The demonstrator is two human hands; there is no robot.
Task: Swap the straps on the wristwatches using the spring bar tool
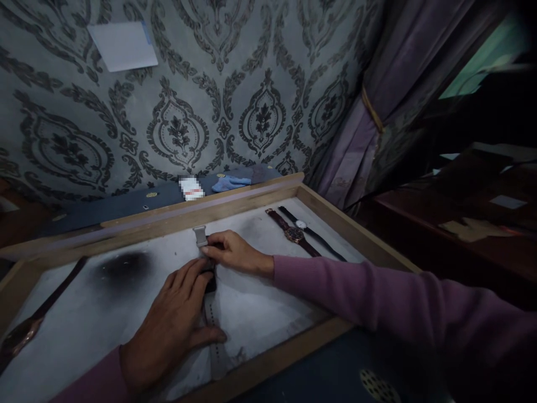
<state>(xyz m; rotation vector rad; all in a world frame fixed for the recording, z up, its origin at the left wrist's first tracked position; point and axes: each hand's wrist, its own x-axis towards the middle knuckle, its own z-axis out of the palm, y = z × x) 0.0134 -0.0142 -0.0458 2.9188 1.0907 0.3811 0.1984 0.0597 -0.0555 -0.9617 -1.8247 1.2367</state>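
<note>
A wristwatch with a light grey strap point(215, 341) lies lengthwise in the middle of a shallow wooden-framed tray with a white bottom point(260, 302). My left hand point(172, 313) rests over it, fingers bent across the dark watch case and the thumb against the lower strap. At the far end, my right hand point(235, 252) pinches the upper strap just below its pale metal buckle point(200, 235). Both hands partly cover the watch, so its face is mostly hidden.
To the right in the tray lie a brown-strapped watch point(295, 234) and a black-strapped watch with a white dial point(301, 224). Another brown watch point(25, 333) is at left. Behind the rim sit a blue cloth point(230, 183) and a small white packet point(191, 188), before a patterned wall point(226, 89).
</note>
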